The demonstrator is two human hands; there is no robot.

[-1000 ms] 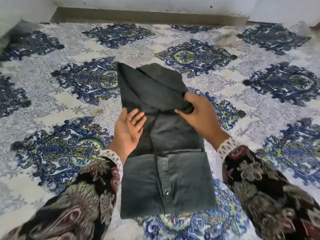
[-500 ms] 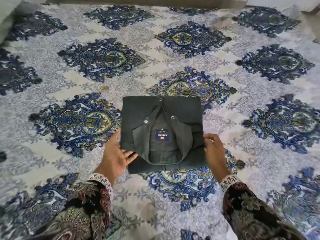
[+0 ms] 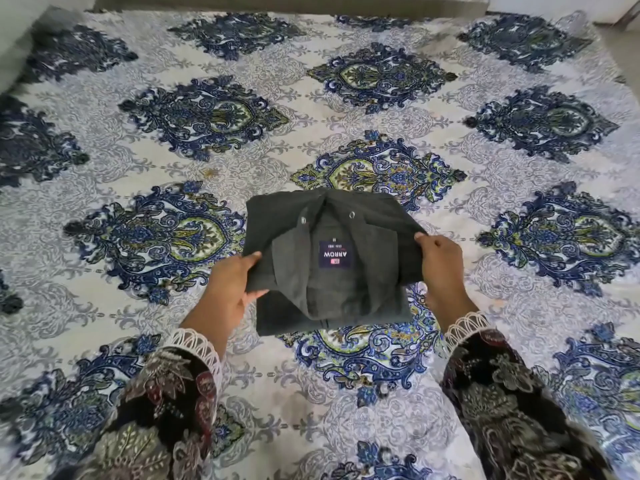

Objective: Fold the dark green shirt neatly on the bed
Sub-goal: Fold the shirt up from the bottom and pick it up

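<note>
Dark green shirt [image 3: 332, 265], folded square, is gripped at both sides by the hands: left hand [image 3: 230, 289], right hand [image 3: 441, 268]. It should be lowered level onto the bed [image 3: 138, 168] so the layers are kept aligned.

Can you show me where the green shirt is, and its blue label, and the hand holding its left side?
Green shirt [image 3: 277, 225]: head view, on its folded left panel.
Blue label [image 3: 335, 254]: head view, middle of the tag inside the collar.
Left hand [image 3: 230, 289]: head view, back of the hand.

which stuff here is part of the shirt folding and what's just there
Part of the job:
dark green shirt, folded, collar up
left hand, gripping its left edge
right hand, gripping its right edge
patterned bedsheet, under the shirt

Just there:
wall beyond the bed
</note>
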